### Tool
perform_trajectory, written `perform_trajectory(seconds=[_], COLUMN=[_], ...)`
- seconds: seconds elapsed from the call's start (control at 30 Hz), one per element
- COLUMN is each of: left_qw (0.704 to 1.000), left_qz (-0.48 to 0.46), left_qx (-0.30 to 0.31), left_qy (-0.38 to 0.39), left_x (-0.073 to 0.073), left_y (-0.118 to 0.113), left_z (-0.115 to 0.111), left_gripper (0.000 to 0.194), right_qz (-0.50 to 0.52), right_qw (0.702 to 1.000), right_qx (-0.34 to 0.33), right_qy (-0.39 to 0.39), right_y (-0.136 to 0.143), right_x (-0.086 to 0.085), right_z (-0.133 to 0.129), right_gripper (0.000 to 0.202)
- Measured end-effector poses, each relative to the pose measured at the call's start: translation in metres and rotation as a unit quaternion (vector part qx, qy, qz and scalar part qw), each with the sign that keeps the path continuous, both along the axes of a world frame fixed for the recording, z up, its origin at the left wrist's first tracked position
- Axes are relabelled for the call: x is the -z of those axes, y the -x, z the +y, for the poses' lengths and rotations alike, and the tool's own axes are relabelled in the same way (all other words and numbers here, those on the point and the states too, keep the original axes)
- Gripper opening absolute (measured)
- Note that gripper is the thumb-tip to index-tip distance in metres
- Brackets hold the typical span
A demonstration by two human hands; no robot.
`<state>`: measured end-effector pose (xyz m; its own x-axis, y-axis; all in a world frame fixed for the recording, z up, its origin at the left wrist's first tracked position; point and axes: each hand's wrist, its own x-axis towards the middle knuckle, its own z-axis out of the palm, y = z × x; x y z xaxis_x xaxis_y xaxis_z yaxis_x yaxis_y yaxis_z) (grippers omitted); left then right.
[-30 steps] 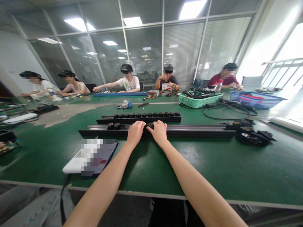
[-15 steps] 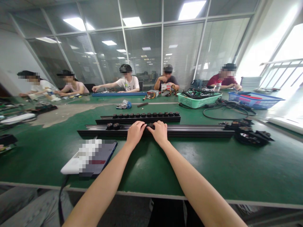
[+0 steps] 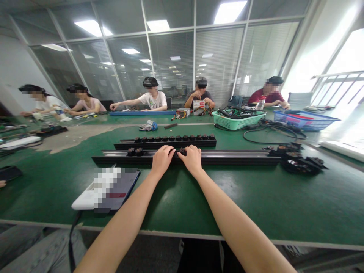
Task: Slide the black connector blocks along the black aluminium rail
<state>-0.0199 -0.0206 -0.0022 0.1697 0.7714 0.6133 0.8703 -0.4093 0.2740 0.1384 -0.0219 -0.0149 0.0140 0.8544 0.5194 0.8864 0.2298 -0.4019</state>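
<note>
A long black rail [image 3: 239, 159] with a shiny channel lies crosswise in front of me. Over its middle, my right hand [image 3: 192, 159] has curled fingers closed on a small dark round part [image 3: 182, 151] in the channel. Just left of it, my left hand [image 3: 162, 160] bends over the same rail with thumb and fingers pinched; what lies between its fingertips is mostly hidden. Two similar dark round parts [image 3: 135, 152] sit in the channel farther left. Behind, a shorter black rail [image 3: 165, 145] carries a row of such parts.
Loose dark parts [image 3: 303, 163] are heaped by the rail's right end. A phone and a white object [image 3: 91, 193] lie at front left. Farther back are a green basket [image 3: 239, 122], a blue basket [image 3: 309, 119] and black cables [image 3: 264, 134]. Several people sit across the table.
Both hands stay at nearly the same spot on the rail, with only a slight shift of the fingers. At the far left edge, a dark object has shifted.
</note>
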Motion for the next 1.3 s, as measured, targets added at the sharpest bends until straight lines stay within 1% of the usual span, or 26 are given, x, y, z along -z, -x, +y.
perform_trajectory(seconds=[0.27,0.6,1.03,1.3], left_qw=[1.0,1.0,1.0,1.0], left_qz=[0.002,0.004,-0.002,0.0], left_qx=[0.004,-0.003,0.012,0.009], left_qy=[-0.007,0.0,-0.013,-0.014], left_x=[0.0012,-0.0008,0.0006,0.0002], left_y=[0.0003,-0.0012,-0.0012,-0.002], left_z=[0.001,-0.0014,0.0,-0.0002], left_gripper=[0.022,0.023,0.023,0.023], right_qz=[0.003,0.007,0.002,0.005], right_qw=[1.0,1.0,1.0,0.999], right_qx=[0.009,0.02,0.027,0.039], right_qy=[0.002,0.001,-0.015,-0.02], right_y=[-0.0007,-0.003,-0.003,-0.0046], right_x=[0.0001,0.0011,0.0017,0.0042], right_z=[0.0002,0.0014,0.0009,0.0023], right_gripper=[0.031,0.029,0.029,0.028])
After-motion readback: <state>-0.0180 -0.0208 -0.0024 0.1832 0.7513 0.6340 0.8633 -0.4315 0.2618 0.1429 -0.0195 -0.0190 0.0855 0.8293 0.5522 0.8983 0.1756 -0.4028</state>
